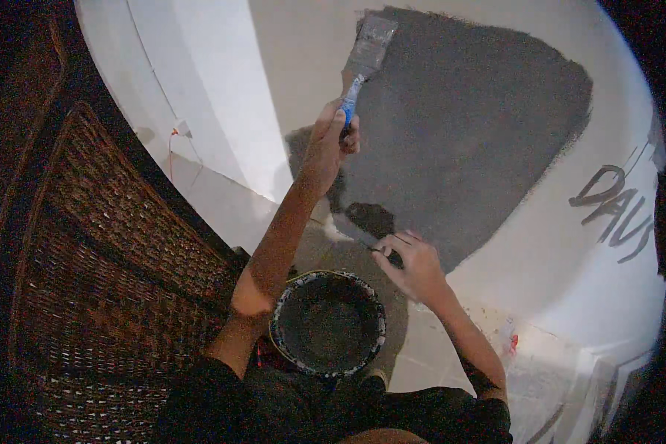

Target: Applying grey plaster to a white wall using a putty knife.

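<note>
My left hand (333, 144) is closed round the blue handle of a wide flat paintbrush (370, 48). The brush reaches up to the top left edge of a large dark grey coated patch (466, 140) on the pale wall (314, 55). Lower down, my right hand (413, 268) grips the dark handle of a putty knife (357, 231). Its flat, light blade points up and left, beside a dark spot that may be a shadow. Below and between my forearms stands a round bucket (382, 325) with a paint-spattered rim, holding grey paint or coating.
A brown woven wicker chair (118, 274) stands close on the left. Dark brushed lettering (610, 203) marks the wall at right. A socket-like fitting (182, 131) with a thin cord is on the wall at left. A small red and white object (512, 339) lies at lower right.
</note>
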{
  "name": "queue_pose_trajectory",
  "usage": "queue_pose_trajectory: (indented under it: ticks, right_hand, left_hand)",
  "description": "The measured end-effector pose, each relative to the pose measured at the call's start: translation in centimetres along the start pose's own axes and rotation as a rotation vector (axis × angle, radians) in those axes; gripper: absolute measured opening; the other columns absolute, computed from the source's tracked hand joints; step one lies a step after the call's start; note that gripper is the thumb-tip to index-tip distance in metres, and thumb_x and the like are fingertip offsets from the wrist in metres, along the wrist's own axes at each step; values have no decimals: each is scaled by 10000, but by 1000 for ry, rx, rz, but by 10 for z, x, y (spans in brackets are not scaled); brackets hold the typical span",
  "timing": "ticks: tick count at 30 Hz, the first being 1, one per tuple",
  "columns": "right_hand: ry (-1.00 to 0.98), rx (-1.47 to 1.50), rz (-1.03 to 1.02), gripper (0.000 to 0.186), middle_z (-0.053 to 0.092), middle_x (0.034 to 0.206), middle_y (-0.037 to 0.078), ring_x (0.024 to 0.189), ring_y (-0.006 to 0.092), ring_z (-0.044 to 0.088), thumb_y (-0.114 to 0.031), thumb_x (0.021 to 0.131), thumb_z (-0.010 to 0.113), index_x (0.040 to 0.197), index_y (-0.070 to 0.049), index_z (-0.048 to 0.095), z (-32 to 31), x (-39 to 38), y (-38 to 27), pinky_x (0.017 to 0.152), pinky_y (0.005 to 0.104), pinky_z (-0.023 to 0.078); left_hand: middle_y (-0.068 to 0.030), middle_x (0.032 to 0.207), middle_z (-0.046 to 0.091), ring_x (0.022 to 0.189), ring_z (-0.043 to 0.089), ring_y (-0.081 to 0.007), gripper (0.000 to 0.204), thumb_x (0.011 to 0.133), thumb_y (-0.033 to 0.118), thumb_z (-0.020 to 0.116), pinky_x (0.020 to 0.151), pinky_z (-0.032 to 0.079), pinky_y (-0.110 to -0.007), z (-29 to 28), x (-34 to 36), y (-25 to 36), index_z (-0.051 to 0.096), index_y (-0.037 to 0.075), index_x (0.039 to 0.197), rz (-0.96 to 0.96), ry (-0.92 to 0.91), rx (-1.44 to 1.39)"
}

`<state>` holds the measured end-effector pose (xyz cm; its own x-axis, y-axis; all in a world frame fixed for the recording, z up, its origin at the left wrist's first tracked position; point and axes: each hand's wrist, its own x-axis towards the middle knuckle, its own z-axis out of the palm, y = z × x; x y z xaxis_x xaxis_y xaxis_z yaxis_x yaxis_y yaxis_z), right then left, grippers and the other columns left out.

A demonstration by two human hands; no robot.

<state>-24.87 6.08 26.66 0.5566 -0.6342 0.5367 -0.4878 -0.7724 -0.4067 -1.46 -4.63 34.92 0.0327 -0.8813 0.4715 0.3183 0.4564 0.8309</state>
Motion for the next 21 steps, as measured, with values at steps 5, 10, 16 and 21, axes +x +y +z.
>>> queue_pose_trajectory:
  ticks: [5,10,16,21]
  right_hand:
    - [-200,-152,260,361,670,862,138,866,331,687,-372,962,700,1167,-88,614,54,-49,38,759,438,552]
    - [-584,-180,382,554,708,993,238,863,415,705,-543,1012,560,1300,-70,553,87,-77,50,854,537,535]
    - [-640,-218,291,547,711,959,254,856,431,707,-519,1041,512,1300,-40,569,119,-96,70,874,579,527]
    - [-645,13,370,523,699,943,264,849,450,700,-438,1053,522,1381,-30,502,141,-127,106,854,579,532]
  left_hand:
    - [-11,831,531,672,519,-87,274,1115,316,453,599,476,-275,-4,6,-22,536,58,1157,-81,69,33]
    - [-1,772,504,617,508,-78,256,1118,287,447,542,452,-262,0,5,-28,524,73,1001,-43,128,111]
    - [2,726,492,549,476,-78,276,1116,297,463,505,433,-256,-5,4,-45,513,68,968,21,175,248]
    - [-6,722,510,541,471,-79,262,1119,308,452,483,420,-263,-20,0,-70,506,82,997,14,165,307]
